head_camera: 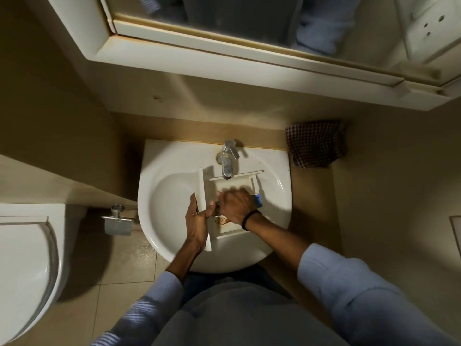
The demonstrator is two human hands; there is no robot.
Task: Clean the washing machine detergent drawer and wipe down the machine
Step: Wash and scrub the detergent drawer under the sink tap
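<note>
you're standing over the sink (pixel 169 193), and the drawer (pixel 201 188) sits in the basin with its far end right under the tap (pixel 227 158). your left hand (pixel 197 221) grips the drawer's long white front panel, fingers curled round the outer edge and thumb on the inner side. your right hand (pixel 235 203) is down inside the drawer, fingers bent and blurred against the compartment floor. i can't tell whether it holds anything. there's a black band (pixel 249 218) on that wrist. a blue tab (pixel 257 200) shows on the drawer just right of your knuckles, and a brown stain (pixel 220 221) in the near compartment. a checked cloth (pixel 315 143) lies on the surface right of the sink. the toilet (pixel 22 265) is at the left.
</note>
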